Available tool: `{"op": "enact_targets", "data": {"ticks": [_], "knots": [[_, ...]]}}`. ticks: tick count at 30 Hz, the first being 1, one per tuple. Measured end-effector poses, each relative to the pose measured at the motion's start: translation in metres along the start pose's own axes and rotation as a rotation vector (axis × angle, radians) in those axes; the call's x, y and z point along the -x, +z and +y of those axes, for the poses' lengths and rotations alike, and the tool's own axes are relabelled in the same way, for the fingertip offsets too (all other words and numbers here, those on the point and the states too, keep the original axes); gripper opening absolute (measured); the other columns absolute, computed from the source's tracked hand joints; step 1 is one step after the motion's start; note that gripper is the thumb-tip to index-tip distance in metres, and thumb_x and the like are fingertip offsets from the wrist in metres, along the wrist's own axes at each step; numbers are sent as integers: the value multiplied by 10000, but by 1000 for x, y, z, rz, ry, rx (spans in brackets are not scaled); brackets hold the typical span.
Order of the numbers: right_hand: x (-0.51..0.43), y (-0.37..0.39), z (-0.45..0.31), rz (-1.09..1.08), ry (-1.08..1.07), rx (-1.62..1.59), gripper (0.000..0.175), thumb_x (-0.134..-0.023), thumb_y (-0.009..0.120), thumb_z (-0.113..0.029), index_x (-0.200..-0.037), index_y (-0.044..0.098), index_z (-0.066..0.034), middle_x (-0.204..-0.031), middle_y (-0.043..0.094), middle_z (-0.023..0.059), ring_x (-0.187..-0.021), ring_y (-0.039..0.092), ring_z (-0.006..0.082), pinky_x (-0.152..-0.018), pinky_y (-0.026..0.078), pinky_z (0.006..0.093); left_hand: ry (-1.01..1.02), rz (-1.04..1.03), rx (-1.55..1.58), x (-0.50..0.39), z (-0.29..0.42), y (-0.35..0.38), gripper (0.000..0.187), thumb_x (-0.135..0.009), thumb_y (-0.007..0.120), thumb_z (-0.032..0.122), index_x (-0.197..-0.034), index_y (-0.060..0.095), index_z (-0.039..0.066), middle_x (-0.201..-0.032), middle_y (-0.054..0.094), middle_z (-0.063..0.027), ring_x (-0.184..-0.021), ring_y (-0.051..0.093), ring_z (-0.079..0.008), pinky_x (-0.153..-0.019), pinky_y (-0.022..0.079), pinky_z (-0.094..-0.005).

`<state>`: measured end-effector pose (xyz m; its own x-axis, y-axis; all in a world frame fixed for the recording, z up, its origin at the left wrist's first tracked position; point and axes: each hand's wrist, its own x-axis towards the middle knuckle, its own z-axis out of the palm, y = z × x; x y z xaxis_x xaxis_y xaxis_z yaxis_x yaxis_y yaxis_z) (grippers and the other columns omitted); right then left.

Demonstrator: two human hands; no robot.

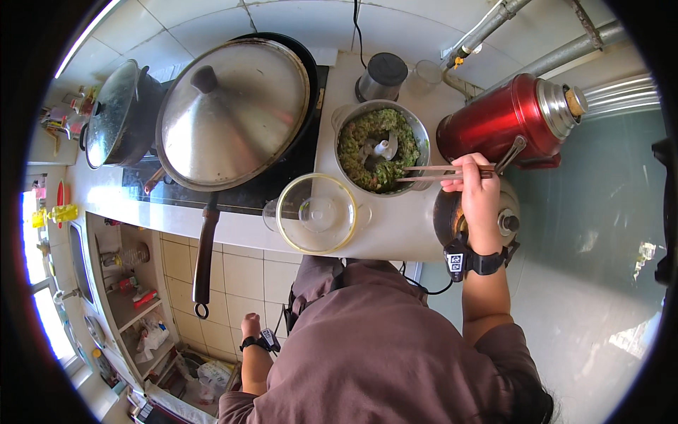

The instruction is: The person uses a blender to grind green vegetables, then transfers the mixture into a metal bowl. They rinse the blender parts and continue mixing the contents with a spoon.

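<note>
My right hand (473, 177) grips a pair of chopsticks (437, 173), whose tips touch the chopped green filling (389, 174) at the lower right of a metal chopper bowl (343, 114). A white-hubbed blade (382, 148) stands in the middle of the bowl, ringed by the filling. In front of the bowl, a clear round lid (354, 228) lies at the counter's front edge with green bits on it. My left hand (250, 324) hangs low beside my body, below counter height; its fingers are too small and turned away to read.
A lidded wok (238, 114) and a glass-lidded pot (114, 114) stand on the black cooktop at left; the wok handle juts past the counter edge. Behind the bowl are a motor unit (384, 74) and a glass (425, 74). A red thermos (492, 119) and a kettle (509, 204) stand right.
</note>
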<state>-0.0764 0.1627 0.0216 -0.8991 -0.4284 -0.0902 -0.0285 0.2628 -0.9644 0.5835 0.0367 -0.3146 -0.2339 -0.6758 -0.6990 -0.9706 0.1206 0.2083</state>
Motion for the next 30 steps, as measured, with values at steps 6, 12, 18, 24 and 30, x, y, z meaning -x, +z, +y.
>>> {"op": "enact_targets", "data": {"ticks": [6, 12, 18, 24, 30], "knots": [[9, 9, 5, 43, -54, -3, 255, -951, 442, -171, -851, 566, 27, -664, 567, 68, -569, 634, 156, -520, 497, 252, -159, 133, 337, -26, 35, -37, 268, -819, 593, 225, -1007, 635, 37, -933, 664, -154, -875, 629, -270, -771, 497, -356], [11, 3, -1, 108, -14, -12, 248, -950, 441, -163, -855, 567, 28, -670, 569, 69, -567, 630, 154, -529, 505, 250, 29, 101, 151, -40, 54, -48, 252, -810, 590, 232, -1000, 646, 76, -904, 664, -159, -868, 632, -275, -761, 498, -358], [11, -23, -21, 97, -89, 50, 257, -938, 455, -148, -817, 582, 40, -707, 616, 95, -600, 645, 159, -539, 514, 246, -59, 116, 219, -40, 64, -52, 254, -805, 586, 247, -986, 653, 82, -886, 666, -162, -848, 636, -294, -735, 501, -374], [8, 6, 4, 13, -46, 76, 234, -938, 459, -135, -820, 575, 30, -661, 615, 77, -569, 636, 150, -539, 502, 250, -122, 48, 324, -40, 63, -49, 249, -816, 584, 250, -1000, 645, 93, -834, 661, -147, -750, 636, -256, -656, 507, -365], [8, 30, 12, 2, -90, 14, 233, -941, 464, -140, -825, 578, 26, -679, 618, 67, -578, 636, 144, -549, 501, 247, -166, 30, 478, -36, 60, -45, 218, -832, 587, 233, -1000, 640, 105, -788, 654, -118, -656, 617, -222, -558, 496, -349]]}}
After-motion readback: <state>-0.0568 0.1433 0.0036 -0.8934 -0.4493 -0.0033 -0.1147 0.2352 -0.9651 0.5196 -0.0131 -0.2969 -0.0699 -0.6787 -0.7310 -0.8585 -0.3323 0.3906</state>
